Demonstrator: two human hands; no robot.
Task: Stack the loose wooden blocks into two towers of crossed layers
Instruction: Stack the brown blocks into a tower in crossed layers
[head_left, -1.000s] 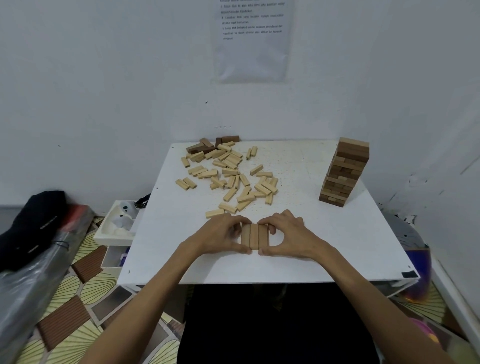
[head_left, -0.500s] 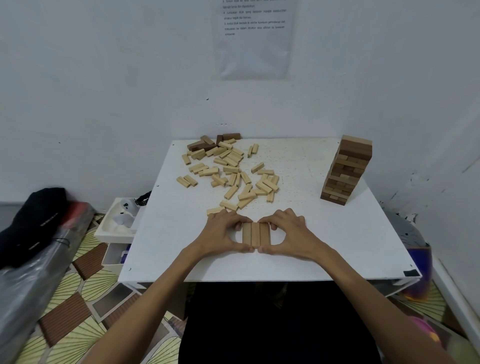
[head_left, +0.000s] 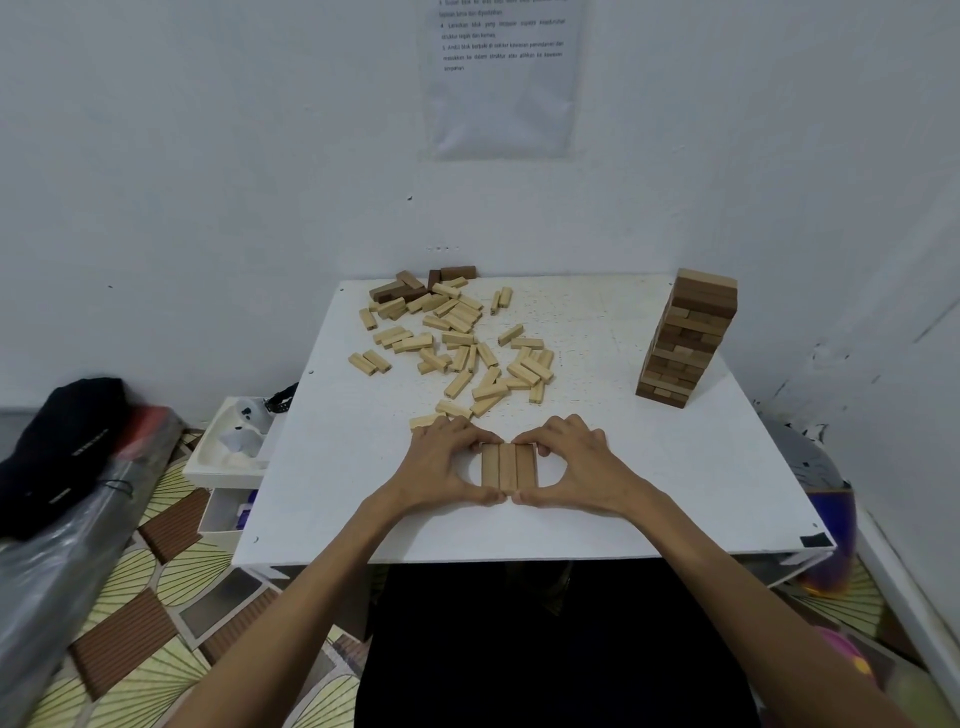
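Almost nothing has moved over the last second. The left hand (head_left: 441, 467) and the right hand (head_left: 576, 467) stay cupped round the row of three blocks (head_left: 508, 466), which lies flat on the near middle of the bench (head_left: 649, 493). On each hand the fingers (head_left: 467, 431) curl over the far ends of the blocks and the thumb tips meet at the near ends, so both hands are clamped on the row from either side. The three pale blocks now sit side by side with their long faces touching and their ends level.

This looks like the squared-up first layer of the second tower. One tower (head_left: 688, 338) already stands at the far right of the bench, and the loose blocks (head_left: 467, 343) lie scattered behind the hands, most of them pale and a few dark ones at the back edge. The next layer would go across this one.

A printed sheet (head_left: 501, 78) hangs on the wall with numbered lines of text too small to read surely. A black bag (head_left: 57, 452) at the left bears white lettering that is illegible.
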